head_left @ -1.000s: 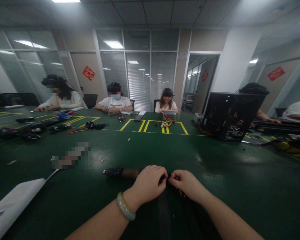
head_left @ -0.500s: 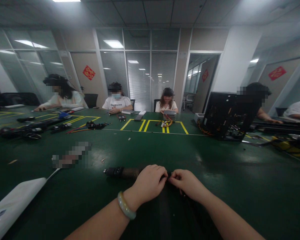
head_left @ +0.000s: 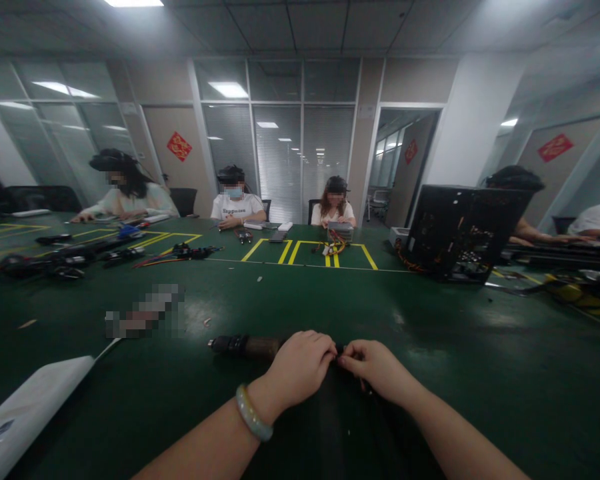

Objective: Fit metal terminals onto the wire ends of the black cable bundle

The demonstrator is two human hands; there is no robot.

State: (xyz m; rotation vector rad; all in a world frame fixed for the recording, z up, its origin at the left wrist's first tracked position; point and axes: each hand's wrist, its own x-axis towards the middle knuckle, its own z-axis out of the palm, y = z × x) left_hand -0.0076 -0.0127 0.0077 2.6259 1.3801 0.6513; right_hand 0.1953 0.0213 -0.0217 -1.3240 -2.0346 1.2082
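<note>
A dark, stick-shaped electric screwdriver (head_left: 260, 346) lies across the green table, its tip pointing left. My left hand (head_left: 305, 367), with a pale bangle on the wrist, is closed around its rear part and covers it. Just to the right, my right hand (head_left: 373, 368) pinches at the tool's tail end, where a dark cord seems to run out below the fingers. Both hands' fingertips nearly meet there. The exact joint between tool and cord is hidden by the fingers.
A white power strip (head_left: 40, 407) lies at the left front. Dark tools and wires (head_left: 65, 257) spread over the far left. A black computer case (head_left: 465, 233) stands at the right back. Several people sit along the table's far side, and a wire bundle (head_left: 336, 243) lies before one.
Both hands keep nearly the same hold and place at the screwdriver's tail. The whole view has shifted very slightly.
</note>
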